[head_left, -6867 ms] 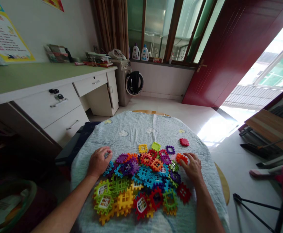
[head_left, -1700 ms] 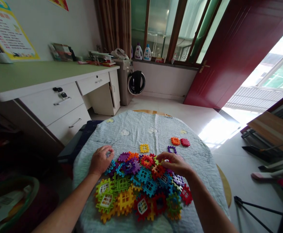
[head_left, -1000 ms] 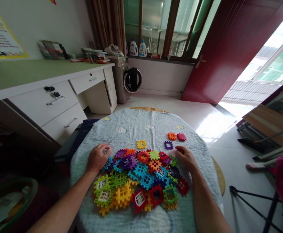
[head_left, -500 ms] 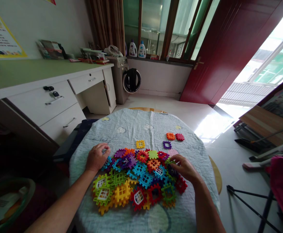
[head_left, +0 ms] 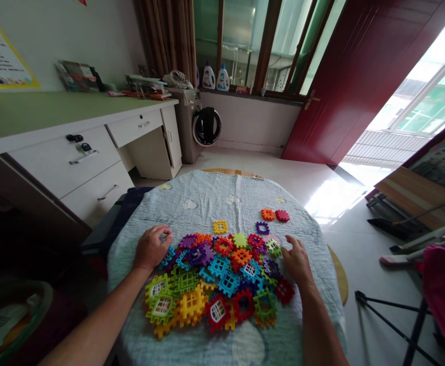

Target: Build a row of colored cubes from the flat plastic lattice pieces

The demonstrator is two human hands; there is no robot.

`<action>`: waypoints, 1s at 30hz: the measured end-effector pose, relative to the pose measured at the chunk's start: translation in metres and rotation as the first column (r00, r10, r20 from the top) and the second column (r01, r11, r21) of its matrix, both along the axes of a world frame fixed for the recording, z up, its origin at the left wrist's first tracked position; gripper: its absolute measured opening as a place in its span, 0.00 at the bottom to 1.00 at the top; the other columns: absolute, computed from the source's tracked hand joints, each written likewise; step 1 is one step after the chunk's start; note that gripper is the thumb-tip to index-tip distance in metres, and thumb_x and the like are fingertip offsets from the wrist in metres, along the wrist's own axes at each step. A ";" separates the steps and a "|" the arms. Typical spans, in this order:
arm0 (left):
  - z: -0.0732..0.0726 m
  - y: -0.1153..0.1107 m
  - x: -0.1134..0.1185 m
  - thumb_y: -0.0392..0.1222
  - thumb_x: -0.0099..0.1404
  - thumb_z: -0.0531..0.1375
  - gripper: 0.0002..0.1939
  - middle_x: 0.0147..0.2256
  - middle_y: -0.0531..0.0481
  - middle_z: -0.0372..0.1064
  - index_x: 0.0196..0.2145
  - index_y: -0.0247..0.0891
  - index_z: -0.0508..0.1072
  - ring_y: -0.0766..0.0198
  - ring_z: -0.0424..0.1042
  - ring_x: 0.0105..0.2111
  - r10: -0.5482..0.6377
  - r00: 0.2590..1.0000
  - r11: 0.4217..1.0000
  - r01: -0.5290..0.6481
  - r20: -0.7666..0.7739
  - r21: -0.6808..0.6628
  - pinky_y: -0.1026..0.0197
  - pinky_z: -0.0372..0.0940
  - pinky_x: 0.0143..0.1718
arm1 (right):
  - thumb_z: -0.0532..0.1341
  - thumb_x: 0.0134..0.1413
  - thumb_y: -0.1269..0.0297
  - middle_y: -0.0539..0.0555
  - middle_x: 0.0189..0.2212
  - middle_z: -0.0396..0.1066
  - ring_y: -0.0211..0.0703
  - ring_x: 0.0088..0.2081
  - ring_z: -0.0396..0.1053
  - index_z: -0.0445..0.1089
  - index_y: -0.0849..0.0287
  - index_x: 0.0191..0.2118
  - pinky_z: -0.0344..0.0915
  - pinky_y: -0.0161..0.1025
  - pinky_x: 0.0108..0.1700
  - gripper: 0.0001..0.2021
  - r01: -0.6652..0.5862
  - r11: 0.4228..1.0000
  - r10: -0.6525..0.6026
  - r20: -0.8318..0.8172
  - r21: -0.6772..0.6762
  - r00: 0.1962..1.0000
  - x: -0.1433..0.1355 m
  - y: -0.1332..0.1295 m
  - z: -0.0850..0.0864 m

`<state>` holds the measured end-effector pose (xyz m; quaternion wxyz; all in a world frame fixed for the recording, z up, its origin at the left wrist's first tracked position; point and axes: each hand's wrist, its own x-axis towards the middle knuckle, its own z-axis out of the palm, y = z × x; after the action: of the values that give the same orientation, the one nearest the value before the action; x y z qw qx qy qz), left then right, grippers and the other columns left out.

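Head view: four loose tiles (head_left: 282, 216) beyond one heap (head_left: 219, 267).
Pale-blue cloth (head_left: 211, 195) covers the round table (head_left: 339, 277), a red door (head_left: 321, 101) behind; my left hand (head_left: 152, 249) curls at the heap's edge (grip unclear), while my right hand (head_left: 296, 262), fingers parted, is off the green tile (head_left: 273, 248) it partly covered earlier.
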<state>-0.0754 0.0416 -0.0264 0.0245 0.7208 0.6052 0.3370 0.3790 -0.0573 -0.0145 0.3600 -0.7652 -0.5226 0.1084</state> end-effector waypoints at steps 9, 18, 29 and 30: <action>-0.001 0.000 0.000 0.48 0.60 0.53 0.12 0.41 0.41 0.76 0.29 0.40 0.72 0.50 0.74 0.45 -0.002 1.000 1.000 0.002 0.005 -0.006 0.50 0.66 0.53 | 0.56 0.50 0.57 0.56 0.39 0.75 0.43 0.32 0.70 0.73 0.55 0.39 0.67 0.43 0.43 0.14 0.043 0.998 -0.044 -0.023 -0.042 0.999 -0.001 -0.004 -0.006; 0.000 -0.001 -0.001 0.47 0.60 0.53 0.12 0.41 0.41 0.76 0.29 0.40 0.73 0.50 0.74 0.45 -0.003 1.000 1.000 0.003 0.000 -0.005 0.49 0.66 0.53 | 0.56 0.53 0.55 0.54 0.41 0.73 0.42 0.33 0.70 0.73 0.55 0.41 0.64 0.41 0.40 0.15 0.012 0.996 -0.006 0.071 -0.083 0.997 -0.004 -0.005 -0.007; 0.001 -0.001 0.000 0.48 0.60 0.52 0.14 0.41 0.40 0.76 0.29 0.39 0.73 0.49 0.74 0.45 -0.013 1.000 1.000 0.013 -0.004 -0.002 0.48 0.66 0.53 | 0.62 0.48 0.54 0.55 0.46 0.68 0.46 0.42 0.70 0.70 0.53 0.48 0.65 0.42 0.42 0.20 -0.027 0.985 0.051 0.142 -0.168 0.988 -0.013 -0.009 -0.001; 0.001 -0.001 0.000 0.48 0.60 0.52 0.14 0.41 0.40 0.76 0.29 0.39 0.73 0.49 0.74 0.45 -0.016 1.000 1.000 0.016 -0.004 -0.001 0.48 0.66 0.53 | 0.61 0.48 0.55 0.55 0.46 0.68 0.44 0.39 0.70 0.69 0.54 0.49 0.66 0.41 0.42 0.21 -0.029 0.989 0.046 0.117 -0.144 0.992 -0.011 -0.009 -0.004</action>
<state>-0.0759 0.0407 -0.0258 0.0263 0.7261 0.5998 0.3351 0.3677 -0.0661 -0.0182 0.2706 -0.7839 -0.5487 0.1059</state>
